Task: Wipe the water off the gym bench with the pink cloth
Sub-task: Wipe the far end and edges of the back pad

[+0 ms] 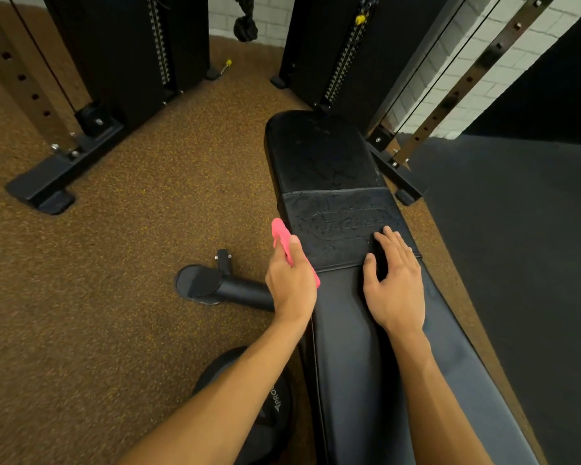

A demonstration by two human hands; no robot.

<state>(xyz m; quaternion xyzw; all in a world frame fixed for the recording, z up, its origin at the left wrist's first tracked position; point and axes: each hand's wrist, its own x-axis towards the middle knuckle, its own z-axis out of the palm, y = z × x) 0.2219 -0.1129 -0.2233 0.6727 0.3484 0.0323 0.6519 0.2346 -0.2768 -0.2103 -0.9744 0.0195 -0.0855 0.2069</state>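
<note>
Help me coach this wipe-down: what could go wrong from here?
1. The left hand grips the pink cloth at the left edge of the black padded gym bench; a stroke could push water onto the brown speckled floor.
2. The right hand rests partly on the wet embossed band and may slip.
3. The water film on the far pad could be missed.

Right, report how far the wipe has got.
Done: the near section of the black padded gym bench looks smooth and dry. In hand: the left hand holds the small pink cloth at its left edge; the right hand rests flat. Left: water patches cover the far pads.
</note>
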